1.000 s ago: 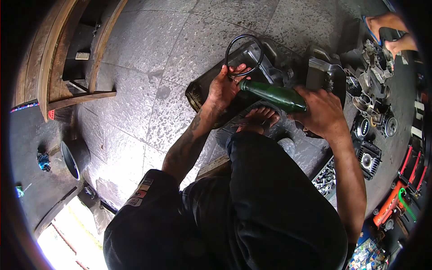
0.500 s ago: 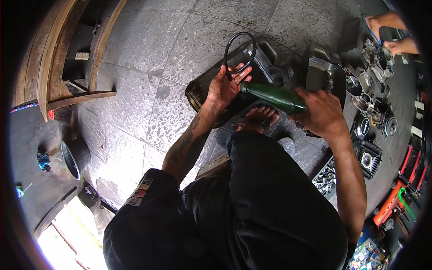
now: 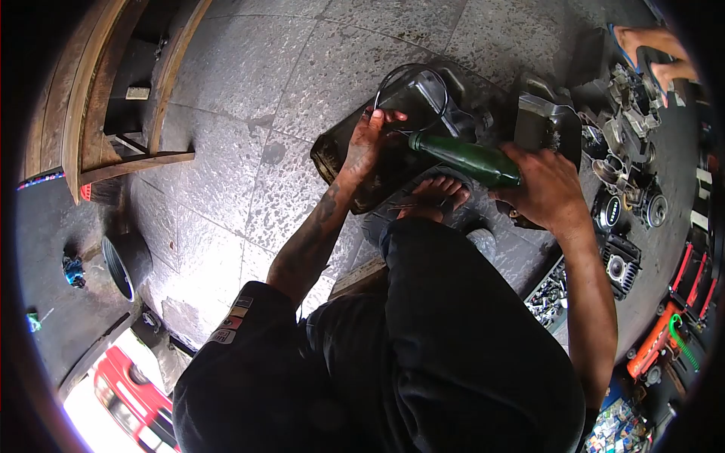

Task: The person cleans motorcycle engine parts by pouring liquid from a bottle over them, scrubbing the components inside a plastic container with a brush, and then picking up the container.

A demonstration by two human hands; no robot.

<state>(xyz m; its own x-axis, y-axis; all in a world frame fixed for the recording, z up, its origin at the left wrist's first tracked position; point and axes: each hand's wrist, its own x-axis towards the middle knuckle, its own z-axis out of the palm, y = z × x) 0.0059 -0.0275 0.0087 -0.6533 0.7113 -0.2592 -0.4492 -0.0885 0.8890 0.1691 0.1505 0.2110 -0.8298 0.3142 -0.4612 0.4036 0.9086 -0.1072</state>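
Observation:
My left hand (image 3: 365, 143) pinches a thin, black ring-like loop (image 3: 445, 98) between thumb and fingers. The fingers look dark and wet. A green glass bottle (image 3: 468, 160) lies tilted in my right hand (image 3: 545, 181), which wraps round its base end. Its neck points left, close to my left fingers, and whether anything pours from it is too small to tell. Below both hands sits a dark, shallow plastic pan (image 3: 328, 158), which looks like a cut-open can. The loop's far side hangs above the pan.
A second cut-open can (image 3: 532, 128) stands at the right, beside metal engine parts (image 3: 623, 98) and a finned cylinder (image 3: 618, 266). My bare foot (image 3: 438, 196) is near the pan. Another person's feet (image 3: 664, 72) show at upper right. A wooden frame (image 3: 136, 162) stands left.
The black loop has tipped down and to the right, and my left fingers have curled in from an open palm. The bottle has shifted slightly right. A red vehicle has appeared at lower left.

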